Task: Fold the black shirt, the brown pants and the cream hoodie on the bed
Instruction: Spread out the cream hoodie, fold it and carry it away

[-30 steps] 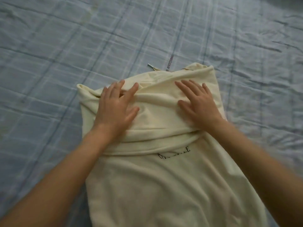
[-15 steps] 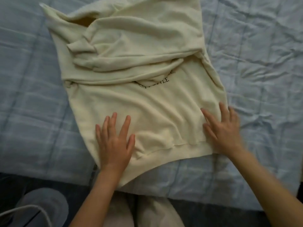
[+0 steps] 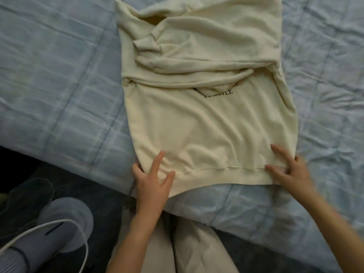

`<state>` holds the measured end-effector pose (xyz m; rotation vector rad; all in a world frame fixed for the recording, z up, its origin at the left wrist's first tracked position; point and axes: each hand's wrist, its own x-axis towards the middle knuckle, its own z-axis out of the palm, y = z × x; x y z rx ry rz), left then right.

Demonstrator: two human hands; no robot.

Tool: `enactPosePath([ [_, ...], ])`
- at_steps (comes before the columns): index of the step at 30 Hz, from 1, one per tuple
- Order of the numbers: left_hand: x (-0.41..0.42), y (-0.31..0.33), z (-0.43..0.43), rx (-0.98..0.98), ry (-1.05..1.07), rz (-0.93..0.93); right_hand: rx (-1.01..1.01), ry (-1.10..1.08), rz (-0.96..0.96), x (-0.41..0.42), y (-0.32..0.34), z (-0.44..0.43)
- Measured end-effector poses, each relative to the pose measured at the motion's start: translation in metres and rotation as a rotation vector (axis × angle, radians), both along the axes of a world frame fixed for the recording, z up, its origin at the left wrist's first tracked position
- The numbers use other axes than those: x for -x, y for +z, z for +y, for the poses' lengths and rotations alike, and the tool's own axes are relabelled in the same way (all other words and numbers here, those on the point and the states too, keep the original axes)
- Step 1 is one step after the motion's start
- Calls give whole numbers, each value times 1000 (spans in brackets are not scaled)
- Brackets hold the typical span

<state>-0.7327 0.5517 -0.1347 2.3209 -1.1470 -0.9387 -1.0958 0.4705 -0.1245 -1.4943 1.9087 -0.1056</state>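
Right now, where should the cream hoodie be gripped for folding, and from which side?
Grip the ribbed hem at its two corners, coming from the near bed edge. The hem lies flat and closest, the sleeves are bunched at the far end, and the left hand and right hand sit at those corners.

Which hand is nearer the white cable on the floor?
Left. The left hand is up-right of the white cable; the right hand lies farther right, across the hoodie hem.

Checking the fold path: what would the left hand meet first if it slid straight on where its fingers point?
The left hand is at the hem of the cream hoodie; straight on lies the smooth front, then probably the bunched fold across the chest.
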Motion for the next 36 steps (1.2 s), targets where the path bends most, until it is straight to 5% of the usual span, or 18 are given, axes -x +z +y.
enactPosePath([
  [3,-3,14,0,-18,15,246,-21,-1,-107,-5,20,-5],
  [8,-9,60,-39,220,89,498,121,-32,-187,-16,66,-34],
  [21,-86,106,-195,646,221,544,467,-117,-470,-48,139,-207],
  [28,-109,53,-283,607,364,607,452,-151,-438,-87,89,-297],
  [33,-103,-8,-282,444,339,454,293,-96,-241,-109,29,-315],
  [36,-109,-14,-280,440,359,514,301,-86,-223,-110,20,-315],
])
